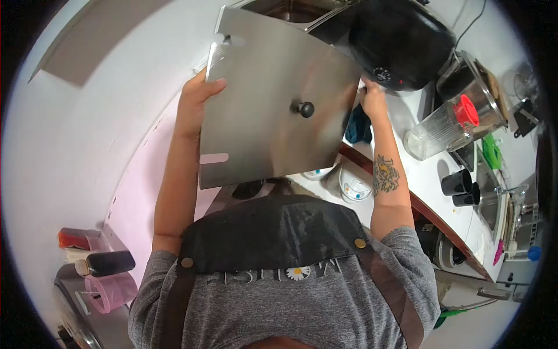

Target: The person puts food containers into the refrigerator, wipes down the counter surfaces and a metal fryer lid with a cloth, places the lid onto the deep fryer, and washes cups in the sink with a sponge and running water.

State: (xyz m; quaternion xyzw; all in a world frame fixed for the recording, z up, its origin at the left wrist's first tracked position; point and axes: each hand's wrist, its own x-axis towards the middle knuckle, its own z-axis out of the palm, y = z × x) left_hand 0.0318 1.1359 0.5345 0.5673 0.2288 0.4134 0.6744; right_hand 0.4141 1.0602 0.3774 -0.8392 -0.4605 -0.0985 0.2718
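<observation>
A large flat metal lid (261, 110) with a round black knob (305, 109) is held up in front of my chest, tilted. My left hand (196, 102) grips its left edge, the thumb lying over the front face. At the opposite edge, near the upper right, is my right hand (374, 96), its fingers partly hidden behind the metal. Two slots are cut into the lid's left side. Behind the top edge shows a metal basin or fryer (290, 10), mostly covered by the lid.
A black appliance (401, 43) stands at the upper right. On the white counter (430, 180) are a glass pitcher with a red lid (433, 134), black cups (457, 183) and a dark blue cloth (358, 125). White tubs (356, 183) sit below. Lower left holds a dark bottle (107, 263) and pink container (110, 292).
</observation>
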